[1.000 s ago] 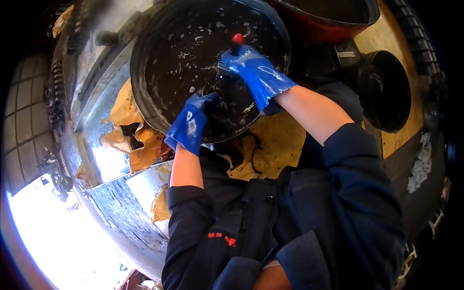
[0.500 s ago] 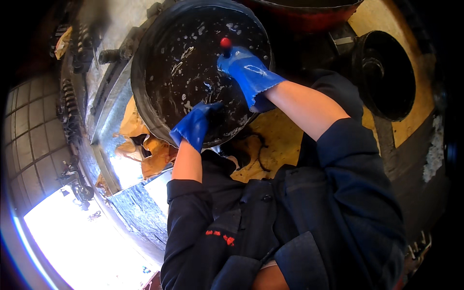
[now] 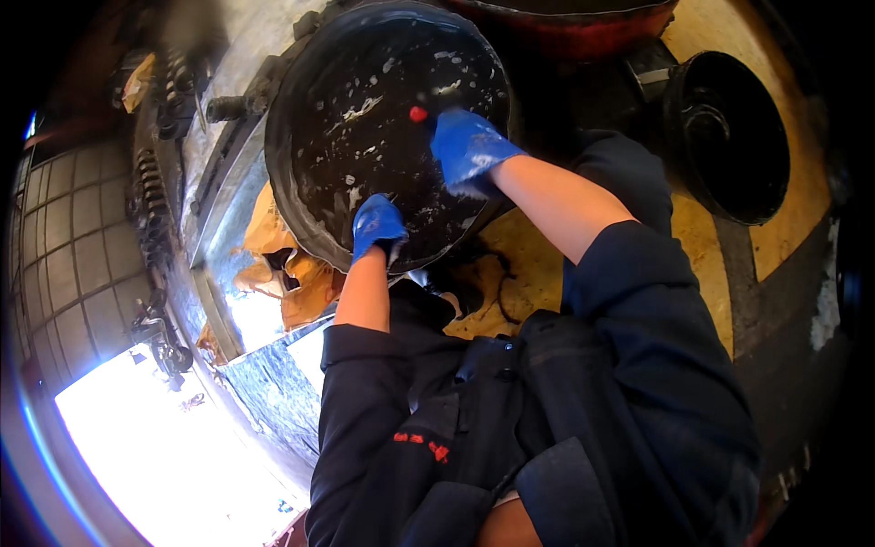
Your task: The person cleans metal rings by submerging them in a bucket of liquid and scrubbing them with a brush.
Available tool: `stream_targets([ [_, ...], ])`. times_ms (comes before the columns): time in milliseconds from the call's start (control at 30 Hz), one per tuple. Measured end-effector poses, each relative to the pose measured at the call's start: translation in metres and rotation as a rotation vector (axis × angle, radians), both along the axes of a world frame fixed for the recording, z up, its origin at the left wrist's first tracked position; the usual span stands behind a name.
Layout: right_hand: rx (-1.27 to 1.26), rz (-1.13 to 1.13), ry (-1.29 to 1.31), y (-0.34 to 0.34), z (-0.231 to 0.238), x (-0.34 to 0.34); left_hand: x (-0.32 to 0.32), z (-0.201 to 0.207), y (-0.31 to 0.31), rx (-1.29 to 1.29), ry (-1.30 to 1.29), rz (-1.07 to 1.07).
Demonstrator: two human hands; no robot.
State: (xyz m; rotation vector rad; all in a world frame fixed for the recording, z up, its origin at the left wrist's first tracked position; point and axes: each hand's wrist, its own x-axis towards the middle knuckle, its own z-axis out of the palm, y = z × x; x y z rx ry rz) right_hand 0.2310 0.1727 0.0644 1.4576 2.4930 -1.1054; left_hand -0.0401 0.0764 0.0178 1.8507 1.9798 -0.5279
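Note:
A large round black tub (image 3: 276,173) of dark liquid, flecked with pale foam, stands before me. My right hand (image 3: 471,149), in a blue rubber glove, is over the tub's right side, closed around a dark handle. The handle's red knob (image 3: 417,114) sticks out to the left of the glove; its lower part is lost against the dark liquid. My left hand (image 3: 378,224), in a matching glove, is at the tub's near side, inside the rim. Its fingers do not show clearly, nor does anything in them.
An empty-looking black bucket (image 3: 734,137) lies tilted at the right. A red-rimmed vessel (image 3: 583,32) stands at the far side. Torn brown paper (image 3: 305,290) lies left of the tub beside a metal frame (image 3: 214,310). The floor (image 3: 538,264) is yellowish with dark stains.
My right hand has moved slightly right and nearer, and the red knob has dropped with it. My left hand has turned, its fingers no longer stretching to the right. The view has shifted slightly.

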Motion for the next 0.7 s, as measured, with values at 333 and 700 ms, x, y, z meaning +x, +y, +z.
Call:
stream_targets([
  [333,-0.566,-0.348,0.994,-0.014,0.068,-0.076,-0.083,-0.021,-0.004,0.261,-1.476,1.151],
  [700,-0.445,-0.649,1.056,0.004,-0.011,-0.037,-0.020,0.040,-0.007,0.364,-1.542,1.021],
])
